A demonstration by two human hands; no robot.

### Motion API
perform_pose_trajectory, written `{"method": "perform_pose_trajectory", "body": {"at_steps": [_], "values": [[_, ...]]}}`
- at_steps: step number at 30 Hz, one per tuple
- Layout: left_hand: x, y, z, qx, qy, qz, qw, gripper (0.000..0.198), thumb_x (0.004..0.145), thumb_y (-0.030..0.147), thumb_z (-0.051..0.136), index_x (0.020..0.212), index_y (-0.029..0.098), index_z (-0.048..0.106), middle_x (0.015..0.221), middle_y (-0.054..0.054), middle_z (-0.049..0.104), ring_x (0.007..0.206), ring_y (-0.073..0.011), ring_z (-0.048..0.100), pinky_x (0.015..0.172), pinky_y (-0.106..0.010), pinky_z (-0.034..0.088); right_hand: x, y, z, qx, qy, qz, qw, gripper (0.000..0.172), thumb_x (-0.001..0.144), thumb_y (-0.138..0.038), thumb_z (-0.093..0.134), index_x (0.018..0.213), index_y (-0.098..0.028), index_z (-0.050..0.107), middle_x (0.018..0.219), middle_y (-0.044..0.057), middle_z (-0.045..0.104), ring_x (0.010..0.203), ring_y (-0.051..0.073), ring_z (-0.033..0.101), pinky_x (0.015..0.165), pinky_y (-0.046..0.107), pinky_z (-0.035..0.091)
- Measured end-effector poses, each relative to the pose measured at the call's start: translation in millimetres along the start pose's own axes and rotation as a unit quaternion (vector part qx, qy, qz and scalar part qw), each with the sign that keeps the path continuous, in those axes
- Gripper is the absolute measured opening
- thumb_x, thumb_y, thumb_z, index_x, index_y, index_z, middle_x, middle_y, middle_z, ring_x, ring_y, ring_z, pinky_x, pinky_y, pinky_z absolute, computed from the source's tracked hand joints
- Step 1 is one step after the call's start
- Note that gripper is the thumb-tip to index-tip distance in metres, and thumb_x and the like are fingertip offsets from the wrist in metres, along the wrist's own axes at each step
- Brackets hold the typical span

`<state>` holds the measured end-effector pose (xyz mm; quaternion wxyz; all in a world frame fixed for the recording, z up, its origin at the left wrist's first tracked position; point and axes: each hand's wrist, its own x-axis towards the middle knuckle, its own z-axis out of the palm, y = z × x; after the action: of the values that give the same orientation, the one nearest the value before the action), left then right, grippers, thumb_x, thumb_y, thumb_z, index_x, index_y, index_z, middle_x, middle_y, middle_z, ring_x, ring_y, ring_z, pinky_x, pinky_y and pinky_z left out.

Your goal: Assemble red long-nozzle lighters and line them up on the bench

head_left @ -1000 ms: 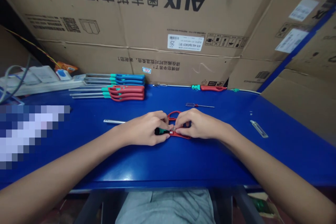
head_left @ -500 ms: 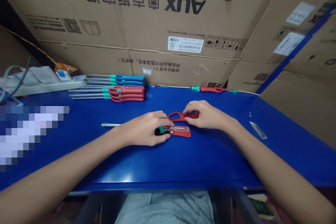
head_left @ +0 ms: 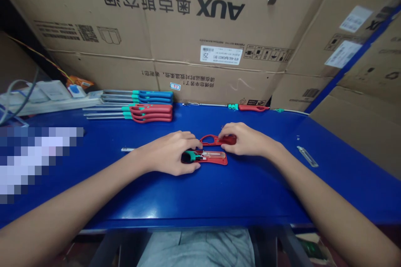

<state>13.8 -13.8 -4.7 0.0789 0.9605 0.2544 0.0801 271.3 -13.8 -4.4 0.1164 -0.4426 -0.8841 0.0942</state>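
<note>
On the blue table lies an opened gas lighter [head_left: 215, 159], its red lower shell showing a clear fuel tank, a green part and thin wires. Its metal tube [head_left: 127, 149] sticks out to the left beneath my left wrist. My left hand [head_left: 172, 152] arches over the lighter's trigger end, thumb on the near side and fingers on the far side, spread apart. Just beyond, my right hand [head_left: 239, 138] pinches the matching red shell half [head_left: 209, 139] by its wide end. The palm side of each hand is hidden.
Stacked lighters with red handles [head_left: 152, 113] and blue handles [head_left: 155, 96] lie at the back left, near a power strip [head_left: 84, 99]. Lighter parts [head_left: 253, 108] line the back edge before a cardboard wall [head_left: 175, 29]. A clear tank [head_left: 307, 156] rests at right.
My left thumb and fingers have spread slightly and drawn back left, uncovering more of the green part. My right hand has barely moved and still pinches the red shell half.
</note>
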Motion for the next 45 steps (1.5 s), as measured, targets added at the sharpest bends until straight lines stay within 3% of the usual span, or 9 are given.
{"method": "perform_pose_trajectory", "body": {"at_steps": [5,9,19,23,31,40,45], "values": [[-4,-3,-8.5,0.017,-0.021,-0.032,0.999,0.03,0.075,0.041,0.062,0.092,0.017,0.061,0.086,-0.005,0.058,0.073,-0.0189,0.055,0.063,-0.03,0.042,1,-1,-1,-0.007,-0.018,0.012,1.0,0.018,0.084,-0.021,0.059,0.097,-0.018,0.071,0.103,0.009,0.067,0.095,0.021,0.06,0.085,0.034,0.046],[-4,-5,-10.3,0.018,-0.024,-0.035,0.999,0.025,0.075,0.039,0.061,0.088,0.017,0.06,0.084,-0.004,0.058,0.07,-0.0175,0.054,0.06,-0.028,0.04,1,-5,-3,-0.014,-0.021,0.015,1.0,0.016,0.086,-0.021,0.056,0.092,-0.017,0.071,0.106,0.011,0.065,0.097,0.023,0.058,0.085,0.037,0.045],[0,-5,-5.4,0.003,-0.01,-0.039,0.999,0.032,0.084,0.043,0.059,0.101,0.016,0.066,0.092,-0.007,0.063,0.08,-0.02,0.061,0.07,-0.029,0.045,3,-7,-3,-0.039,-0.035,0.046,0.998,0.012,0.086,-0.019,0.057,0.091,-0.017,0.067,0.099,0.01,0.066,0.094,0.022,0.058,0.078,0.032,0.043],[0,-8,-5.7,-0.002,-0.001,-0.049,0.999,0.038,0.084,0.047,0.061,0.105,0.016,0.065,0.095,-0.007,0.065,0.081,-0.0199,0.061,0.071,-0.028,0.045,2,-6,-3,-0.039,-0.011,0.054,0.998,0.016,0.09,-0.019,0.049,0.094,-0.017,0.065,0.095,0.009,0.068,0.088,0.021,0.06,0.075,0.03,0.042],[0,-12,-7.2,0.026,0.005,-0.046,0.999,0.036,0.082,0.051,0.063,0.09,0.016,0.066,0.083,-0.005,0.063,0.072,-0.018,0.058,0.063,-0.027,0.041,3,-3,-1,-0.006,0.089,0.089,0.992,0.022,0.097,-0.023,0.038,0.102,-0.018,0.058,0.096,0.008,0.068,0.083,0.019,0.061,0.072,0.029,0.043],[1,-12,-6.6,0.02,-0.003,-0.054,0.998,0.033,0.083,0.048,0.064,0.091,0.016,0.067,0.085,-0.006,0.064,0.077,-0.0186,0.059,0.068,-0.027,0.042,4,-5,1,0.008,0.119,0.07,0.99,0.022,0.096,-0.019,0.038,0.104,-0.018,0.059,0.101,0.007,0.067,0.089,0.02,0.061,0.079,0.032,0.045],[0,-13,-7.2,0.036,0.007,-0.065,0.997,0.036,0.08,0.052,0.066,0.084,0.016,0.065,0.079,-0.004,0.062,0.071,-0.0181,0.056,0.063,-0.027,0.04,5,-7,0,-0.004,0.133,0.05,0.99,0.024,0.093,-0.013,0.04,0.099,-0.017,0.063,0.097,0.007,0.065,0.088,0.018,0.059,0.079,0.031,0.045]]}}
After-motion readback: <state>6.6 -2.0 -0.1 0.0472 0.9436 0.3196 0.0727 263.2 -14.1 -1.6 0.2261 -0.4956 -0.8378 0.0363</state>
